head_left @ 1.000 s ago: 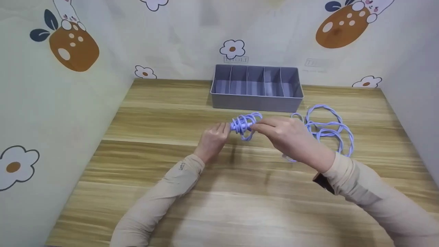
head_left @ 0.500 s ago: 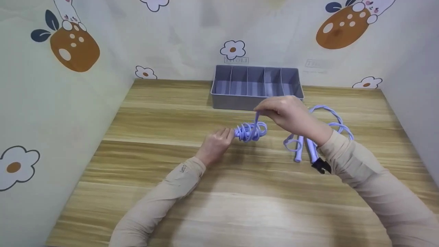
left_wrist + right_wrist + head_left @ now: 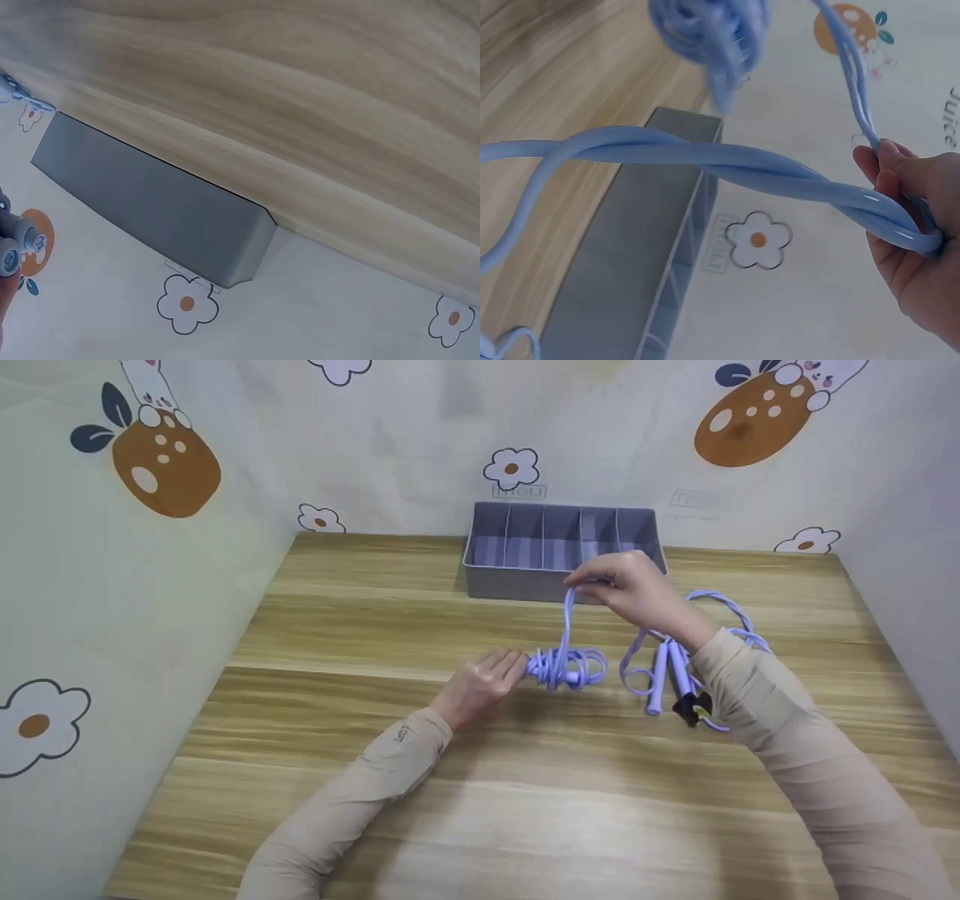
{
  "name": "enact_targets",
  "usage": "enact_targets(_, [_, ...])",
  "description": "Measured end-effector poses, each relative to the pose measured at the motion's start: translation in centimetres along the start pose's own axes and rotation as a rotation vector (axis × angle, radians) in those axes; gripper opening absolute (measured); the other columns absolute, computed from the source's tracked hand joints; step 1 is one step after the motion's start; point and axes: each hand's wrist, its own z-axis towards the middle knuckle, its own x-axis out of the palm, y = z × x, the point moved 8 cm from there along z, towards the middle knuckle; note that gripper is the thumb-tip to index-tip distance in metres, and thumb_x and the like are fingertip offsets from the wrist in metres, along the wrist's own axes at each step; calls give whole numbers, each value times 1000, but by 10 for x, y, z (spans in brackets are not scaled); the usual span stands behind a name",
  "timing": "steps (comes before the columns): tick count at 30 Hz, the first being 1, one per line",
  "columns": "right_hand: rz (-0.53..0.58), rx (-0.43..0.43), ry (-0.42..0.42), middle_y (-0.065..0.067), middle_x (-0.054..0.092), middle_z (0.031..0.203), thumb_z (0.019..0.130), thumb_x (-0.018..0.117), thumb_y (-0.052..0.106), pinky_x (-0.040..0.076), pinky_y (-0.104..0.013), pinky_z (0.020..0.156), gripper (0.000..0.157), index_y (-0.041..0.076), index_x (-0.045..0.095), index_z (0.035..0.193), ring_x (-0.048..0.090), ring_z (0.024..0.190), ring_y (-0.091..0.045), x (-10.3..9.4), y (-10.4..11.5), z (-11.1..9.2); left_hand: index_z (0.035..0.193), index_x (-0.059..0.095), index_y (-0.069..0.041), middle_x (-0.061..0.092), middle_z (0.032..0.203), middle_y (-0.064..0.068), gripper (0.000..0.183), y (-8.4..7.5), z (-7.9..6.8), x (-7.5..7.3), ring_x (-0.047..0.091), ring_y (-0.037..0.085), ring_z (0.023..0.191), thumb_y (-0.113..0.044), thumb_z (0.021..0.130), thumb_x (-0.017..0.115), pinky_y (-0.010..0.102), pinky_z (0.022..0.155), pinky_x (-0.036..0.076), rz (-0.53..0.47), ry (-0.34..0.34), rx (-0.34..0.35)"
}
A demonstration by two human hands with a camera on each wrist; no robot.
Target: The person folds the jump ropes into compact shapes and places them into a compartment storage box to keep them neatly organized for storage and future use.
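Observation:
My left hand (image 3: 484, 686) grips the handles of a periwinkle-blue jump rope (image 3: 551, 669), whose cord is wound round them in several loose turns. In the left wrist view, two handle ends (image 3: 21, 240) poke out beside the fingers at the left edge. Higher and to the right, my right hand (image 3: 634, 585) pinches doubled cord between thumb and fingers, and it rises from the bundle nearly straight. A twisted length of cord (image 3: 727, 161) also runs through the curled right palm in the right wrist view. The wound bundle (image 3: 712, 30) is blurred there.
Two more blue handles (image 3: 658, 682) and loops of cord (image 3: 720, 598) lie on the wooden table (image 3: 360, 645) at the right, partly behind my right forearm. A grey five-slot organizer box (image 3: 562, 583) stands against the patterned back wall. A black piece (image 3: 690, 710) hangs below the right cuff.
My right hand has risen from the bundle toward the box, drawing a length of cord upward. My left hand has shifted slightly right and nearer with the bundle. The handles on the table have come into view.

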Motion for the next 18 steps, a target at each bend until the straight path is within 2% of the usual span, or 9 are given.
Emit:
enact_targets(8, [109,137,27,-9,69,87,83,63,7,50,-17,64,12,3,70,93,64,75,-19,14,-40,-4,93,65,-3,69,90,8,13,2,-1,-8,66,17,79,-9,84,58,25,74,54,-12,-78,19])
enact_targets(15, [174,182,20,-13,69,87,82,64,6,49,-15,66,12,0,69,91,63,76,-17,36,-55,-4,94,66,-4,69,92,8,15,2,0,-12,67,18,82,-8,89,52,26,76,53,-23,-111,38])
enact_targets(18, [252,215,25,-16,68,86,83,63,3,48,-13,63,12,-4,68,91,61,72,-12,46,-59,-7,94,66,-3,69,94,9,16,3,0,-13,66,19,83,-8,89,51,27,77,53,-41,-138,26])
